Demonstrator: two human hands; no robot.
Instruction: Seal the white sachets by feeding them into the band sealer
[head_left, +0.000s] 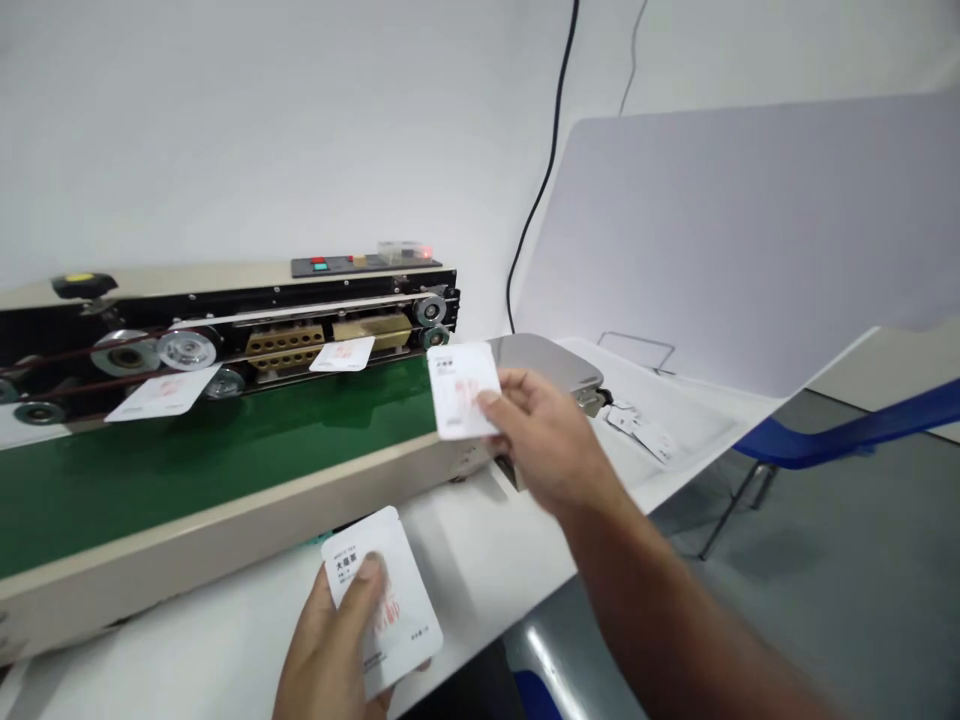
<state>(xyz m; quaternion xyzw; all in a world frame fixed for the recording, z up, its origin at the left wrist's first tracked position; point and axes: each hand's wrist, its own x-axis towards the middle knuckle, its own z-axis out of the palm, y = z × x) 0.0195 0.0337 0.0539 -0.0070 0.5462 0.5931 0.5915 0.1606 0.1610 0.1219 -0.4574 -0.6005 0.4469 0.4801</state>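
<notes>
My right hand (544, 440) pinches a white packet (461, 390) with red print, holding it just above the right end of the green conveyor belt (187, 460) of a band sealing machine (225, 330). My left hand (337, 650) grips another white packet (386, 590), or a small stack of them, low near the table's front edge, thumb on top. Two more white packets ride in the machine's sealing track, one (343, 354) mid-belt and one (165, 392) further left.
A metal scale platform (547, 362) sits right of the machine. A large white sheet (750, 230) curves up behind it, with a few loose packets (641, 430) on it. A black cable (547, 160) runs down the wall. A blue chair (847, 435) stands at the right.
</notes>
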